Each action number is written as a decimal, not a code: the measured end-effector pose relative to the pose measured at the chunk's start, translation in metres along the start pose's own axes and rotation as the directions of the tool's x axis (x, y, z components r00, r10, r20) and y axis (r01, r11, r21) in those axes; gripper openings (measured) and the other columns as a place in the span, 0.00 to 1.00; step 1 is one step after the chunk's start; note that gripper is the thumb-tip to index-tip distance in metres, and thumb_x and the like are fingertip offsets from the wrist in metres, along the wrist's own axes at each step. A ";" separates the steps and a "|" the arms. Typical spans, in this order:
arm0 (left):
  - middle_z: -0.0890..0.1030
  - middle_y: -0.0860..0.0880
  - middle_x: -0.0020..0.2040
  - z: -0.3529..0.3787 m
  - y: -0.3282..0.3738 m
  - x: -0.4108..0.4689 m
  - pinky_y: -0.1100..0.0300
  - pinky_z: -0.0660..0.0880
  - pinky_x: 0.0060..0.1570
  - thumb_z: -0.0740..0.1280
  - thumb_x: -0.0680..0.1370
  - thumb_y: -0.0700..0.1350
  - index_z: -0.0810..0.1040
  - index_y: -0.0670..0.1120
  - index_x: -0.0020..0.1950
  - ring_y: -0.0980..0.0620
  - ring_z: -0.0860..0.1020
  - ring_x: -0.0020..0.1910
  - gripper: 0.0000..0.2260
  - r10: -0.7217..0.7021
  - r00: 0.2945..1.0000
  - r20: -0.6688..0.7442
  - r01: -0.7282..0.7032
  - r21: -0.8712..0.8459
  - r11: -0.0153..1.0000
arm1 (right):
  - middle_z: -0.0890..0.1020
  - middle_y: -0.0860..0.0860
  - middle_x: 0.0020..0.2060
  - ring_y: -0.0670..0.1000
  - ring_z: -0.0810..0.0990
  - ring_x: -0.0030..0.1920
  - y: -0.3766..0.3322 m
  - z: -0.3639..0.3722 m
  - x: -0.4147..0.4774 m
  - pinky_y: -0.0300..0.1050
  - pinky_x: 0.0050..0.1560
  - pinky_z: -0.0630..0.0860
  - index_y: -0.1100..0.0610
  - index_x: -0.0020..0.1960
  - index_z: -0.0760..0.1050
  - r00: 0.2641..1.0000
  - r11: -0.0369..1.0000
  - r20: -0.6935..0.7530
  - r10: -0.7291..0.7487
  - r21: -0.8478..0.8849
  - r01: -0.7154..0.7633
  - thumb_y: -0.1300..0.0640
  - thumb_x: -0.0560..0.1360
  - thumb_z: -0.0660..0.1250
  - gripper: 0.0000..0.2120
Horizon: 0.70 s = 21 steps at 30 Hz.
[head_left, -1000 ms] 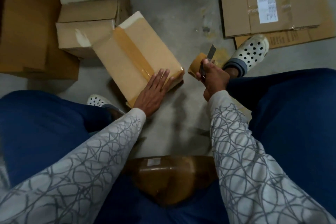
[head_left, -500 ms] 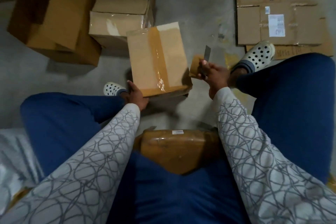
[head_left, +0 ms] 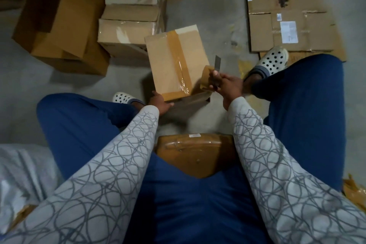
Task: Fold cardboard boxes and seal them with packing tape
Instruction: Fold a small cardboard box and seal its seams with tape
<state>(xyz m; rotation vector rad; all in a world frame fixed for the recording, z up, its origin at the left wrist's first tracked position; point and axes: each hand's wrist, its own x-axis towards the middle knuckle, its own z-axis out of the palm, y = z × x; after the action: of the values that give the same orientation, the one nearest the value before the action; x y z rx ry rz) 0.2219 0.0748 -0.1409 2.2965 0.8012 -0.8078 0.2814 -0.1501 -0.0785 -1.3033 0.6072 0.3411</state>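
Tan taped cardboard box, gripped by the left hand, could be nicked by the grey blade clamped in the right hand.

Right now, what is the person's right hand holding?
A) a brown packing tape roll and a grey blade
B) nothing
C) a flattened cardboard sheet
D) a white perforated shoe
A: the right hand grips the brown packing tape roll with a thin grey blade sticking up, just right of the taped cardboard box.
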 end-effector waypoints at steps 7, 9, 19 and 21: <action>0.82 0.36 0.54 0.048 0.058 -0.032 0.53 0.80 0.32 0.58 0.85 0.42 0.75 0.37 0.61 0.43 0.82 0.37 0.12 0.003 0.925 0.380 0.208 -0.511 0.834 | 0.86 0.58 0.50 0.56 0.85 0.51 0.014 -0.004 -0.016 0.43 0.41 0.81 0.62 0.51 0.83 0.999 0.998 -0.007 0.054 0.034 -0.054 0.60 0.77 0.73 0.06; 0.83 0.41 0.45 0.057 0.076 -0.042 0.58 0.77 0.31 0.57 0.85 0.44 0.77 0.39 0.57 0.49 0.82 0.34 0.12 0.042 0.901 0.432 0.206 -0.511 0.834 | 0.86 0.57 0.50 0.57 0.86 0.52 0.016 -0.012 -0.017 0.42 0.41 0.81 0.64 0.54 0.83 0.997 0.997 -0.038 0.063 0.050 -0.061 0.59 0.76 0.74 0.10; 0.83 0.38 0.57 -0.009 0.104 -0.061 0.50 0.83 0.51 0.64 0.84 0.51 0.77 0.40 0.65 0.41 0.85 0.53 0.17 0.261 0.954 0.145 0.035 -0.922 0.386 | 0.82 0.58 0.60 0.56 0.83 0.58 -0.006 -0.015 -0.028 0.45 0.52 0.83 0.63 0.60 0.81 0.982 0.806 0.090 0.165 0.561 -0.187 0.58 0.78 0.72 0.13; 0.85 0.42 0.56 -0.009 0.107 -0.072 0.53 0.83 0.51 0.72 0.79 0.47 0.80 0.40 0.61 0.45 0.85 0.52 0.14 0.252 0.968 -0.010 -0.108 -0.919 0.378 | 0.81 0.59 0.60 0.56 0.82 0.59 -0.005 -0.010 -0.029 0.47 0.51 0.83 0.63 0.59 0.80 0.973 0.725 0.159 0.169 0.648 -0.232 0.58 0.79 0.71 0.12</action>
<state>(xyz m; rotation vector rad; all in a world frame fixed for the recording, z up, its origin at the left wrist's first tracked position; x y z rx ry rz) 0.2530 -0.0141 -0.0523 1.2363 0.6555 -0.2432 0.2587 -0.1580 -0.0581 -0.5231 0.7125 0.3162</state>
